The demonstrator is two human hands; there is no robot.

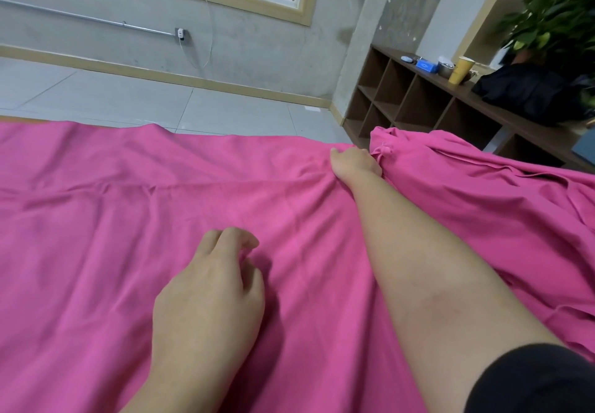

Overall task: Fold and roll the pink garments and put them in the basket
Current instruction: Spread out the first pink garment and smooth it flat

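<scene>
head cam | looks forward and down | close over pink garment (pixel 161 235) | single view

The pink garments (pixel 161 219) are matt, creased cloth; the shelf (pixel 418 97) looks matt brown wood, the floor (pixel 128 97) glossy tile.

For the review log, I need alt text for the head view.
Pink fabric spreads wide; the right hand grips a bunched fold at its far edge, and the left hand rests on it, fingers loosely curled. A shelf stands behind.

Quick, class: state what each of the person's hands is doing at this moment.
Left hand: fingers loosely curled, resting on the pink garment, holding nothing.
Right hand: gripping a bunched fold of the garment at its far edge.
</scene>
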